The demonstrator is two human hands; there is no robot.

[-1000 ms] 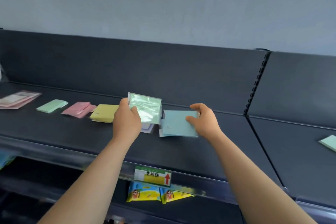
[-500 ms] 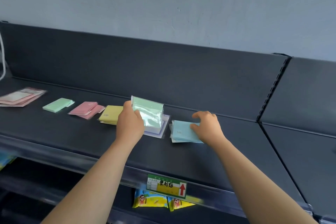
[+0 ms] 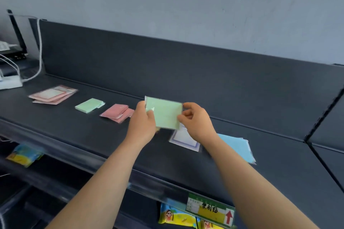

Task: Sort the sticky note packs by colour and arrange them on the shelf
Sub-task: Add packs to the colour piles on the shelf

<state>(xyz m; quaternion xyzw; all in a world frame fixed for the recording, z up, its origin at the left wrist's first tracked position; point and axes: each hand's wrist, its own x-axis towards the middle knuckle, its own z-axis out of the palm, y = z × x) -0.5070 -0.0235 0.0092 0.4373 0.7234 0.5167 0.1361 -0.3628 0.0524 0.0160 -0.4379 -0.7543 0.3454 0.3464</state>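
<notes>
At the frame's left lie flat pink packs point(image 3: 53, 95), glossy in clear wrap, then a small mint-green pack point(image 3: 89, 105) and two overlapping rose packs point(image 3: 117, 112), all on the matte dark grey shelf point(image 3: 74, 132). At centre, lifted above the shelf, a squarish pale green pack point(image 3: 163, 112) (its film catches the light) is gripped at its left edge by the left hand point(image 3: 143, 124), while the right hand point(image 3: 197, 122) pinches its right edge. Lower right lie a purple-bordered white pack point(image 3: 185, 138) and sky-blue packs point(image 3: 238, 147). Behind rise a dark back panel point(image 3: 167, 72) and a pale grey wall point(image 3: 167, 5).
</notes>
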